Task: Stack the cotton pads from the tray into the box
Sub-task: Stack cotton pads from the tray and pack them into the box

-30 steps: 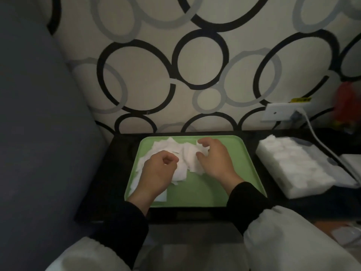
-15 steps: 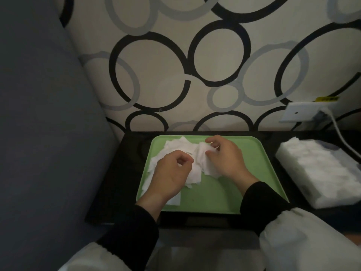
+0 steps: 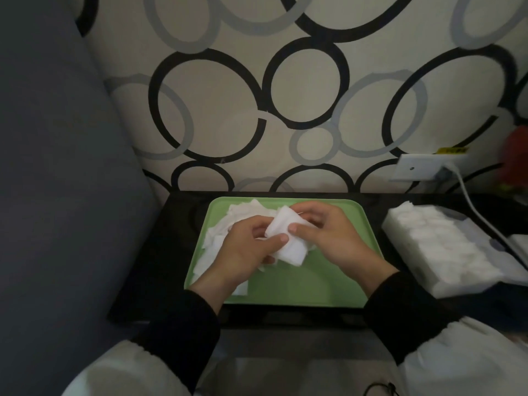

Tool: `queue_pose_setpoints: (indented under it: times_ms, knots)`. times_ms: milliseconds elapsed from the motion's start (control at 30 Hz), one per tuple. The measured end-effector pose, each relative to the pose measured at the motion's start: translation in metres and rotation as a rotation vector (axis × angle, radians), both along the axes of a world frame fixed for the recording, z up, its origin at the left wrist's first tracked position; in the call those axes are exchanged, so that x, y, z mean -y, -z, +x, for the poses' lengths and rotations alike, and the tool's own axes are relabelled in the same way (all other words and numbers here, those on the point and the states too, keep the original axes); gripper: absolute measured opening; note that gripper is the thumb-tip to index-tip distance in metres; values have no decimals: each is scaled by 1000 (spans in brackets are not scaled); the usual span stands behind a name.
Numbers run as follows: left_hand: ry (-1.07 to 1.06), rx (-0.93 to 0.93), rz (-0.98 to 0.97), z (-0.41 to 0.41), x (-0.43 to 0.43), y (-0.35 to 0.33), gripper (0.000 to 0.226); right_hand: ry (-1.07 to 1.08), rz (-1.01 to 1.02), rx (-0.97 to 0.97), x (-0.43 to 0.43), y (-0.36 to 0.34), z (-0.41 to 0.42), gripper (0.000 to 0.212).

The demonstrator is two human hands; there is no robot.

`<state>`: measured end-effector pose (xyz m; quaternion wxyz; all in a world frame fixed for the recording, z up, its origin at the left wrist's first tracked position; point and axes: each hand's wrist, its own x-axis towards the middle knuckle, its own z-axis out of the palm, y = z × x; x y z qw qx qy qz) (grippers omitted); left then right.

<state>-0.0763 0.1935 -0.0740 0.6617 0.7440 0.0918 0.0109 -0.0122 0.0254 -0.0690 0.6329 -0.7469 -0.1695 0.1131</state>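
Note:
A green tray (image 3: 308, 284) lies on the dark table with a loose heap of white cotton pads (image 3: 243, 212) in its left half. Above the tray both hands hold a small bunch of white cotton pads (image 3: 288, 241). My left hand (image 3: 245, 252) pinches the bunch from the left with thumb and fingers. My right hand (image 3: 334, 235) grips it from the right, thumb on top. The box (image 3: 445, 247), full of stacked white pads, stands to the right of the tray.
A wall with a ring pattern rises right behind the table (image 3: 160, 252). A white wall socket (image 3: 420, 168) with a cable (image 3: 480, 215) sits above the box. A grey cushion (image 3: 57, 195) fills the left side. A red object (image 3: 517, 155) is at the far right.
Both hands have lifted off the heap and come together, now holding a bunch of pads above the tray. The camera has also shifted.

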Motion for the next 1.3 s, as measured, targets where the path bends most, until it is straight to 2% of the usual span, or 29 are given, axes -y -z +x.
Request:
queue_pose_setpoints:
  times_ms: [133, 367, 567, 733, 833, 967, 1100, 1300]
  knots:
    - [-57, -26, -64, 2, 4, 2, 15, 6, 59, -53, 3, 3, -1, 30]
    - [-142, -53, -170, 4, 6, -1, 17, -69, 149, -287, 10, 8, 4, 34]
    - [-138, -46, -133, 3, 8, -4, 10, -33, 106, -219, 10, 13, 7, 32]
    - [-237, -35, -92, 4, 7, -6, 6, 14, 61, -184, 11, 11, 8, 26]
    - [-252, -41, -177, 4, 2, -8, 6, 53, 32, -182, 14, 16, 9, 22]
    - [-131, -101, -391, 1, -3, -10, 12, 55, 43, -194, 11, 15, 8, 24]
    - [-77, -152, -373, 0, -2, -7, 18, 31, 105, -207, 6, 11, 5, 29]
    - [-126, -162, -386, 3, 1, -2, 18, 24, 125, -215, 0, 7, 3, 32]
